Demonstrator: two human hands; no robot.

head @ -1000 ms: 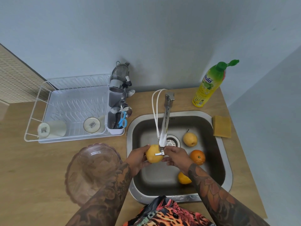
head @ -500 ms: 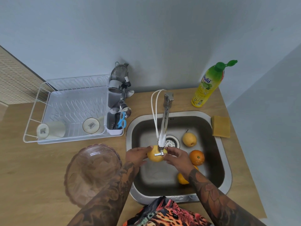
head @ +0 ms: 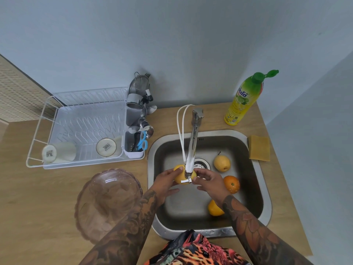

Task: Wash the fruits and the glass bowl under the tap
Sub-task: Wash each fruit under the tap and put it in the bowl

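Hiding behind tap [head: 193, 142]: held yellow fruit [head: 179, 176].

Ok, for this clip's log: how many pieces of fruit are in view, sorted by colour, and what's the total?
Yellow: 2, one held under the tap by the left hand and right hand, plus a pear in the sink.
Orange: 2, one beside the right hand and one partly hidden by the right forearm.
Total: 4.

Brushed steel sink [head: 265, 190]; matt wood counter [head: 38, 197]; clear glossy glass bowl [head: 107, 199]
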